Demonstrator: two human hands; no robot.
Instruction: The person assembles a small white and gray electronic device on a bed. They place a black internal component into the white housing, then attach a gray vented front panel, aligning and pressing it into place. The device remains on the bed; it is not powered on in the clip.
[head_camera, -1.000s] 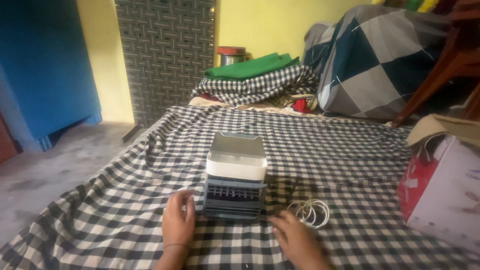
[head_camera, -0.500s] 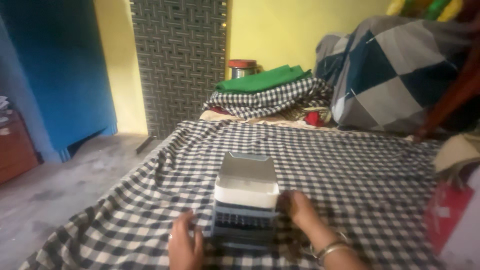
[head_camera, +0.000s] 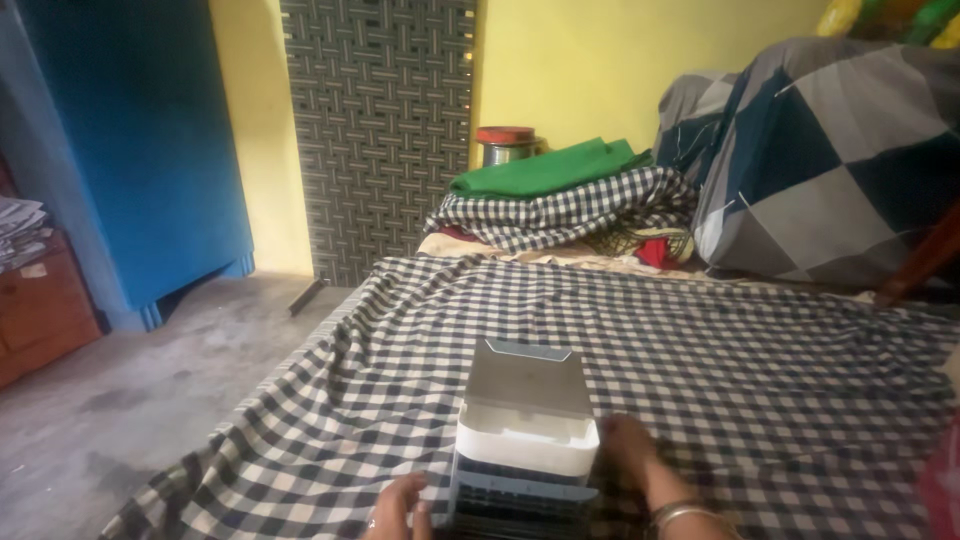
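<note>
Head view, box: we see a small white and grey box-shaped appliance (head_camera: 524, 440) at the lower centre of the frame, standing on the black-and-white checked cloth (head_camera: 760, 370).
Left hand (head_camera: 398, 510): at the bottom edge, fingers touching the appliance's lower left side; how far they are spread, we cannot tell.
Right hand (head_camera: 632, 455): lower right of centre, laid flat against the appliance's right side, a bangle (head_camera: 680, 514) at the wrist.
Upper centre: a folded green cloth (head_camera: 548, 168) on a checked bundle, a red-lidded tin (head_camera: 505, 143) behind it.
</note>
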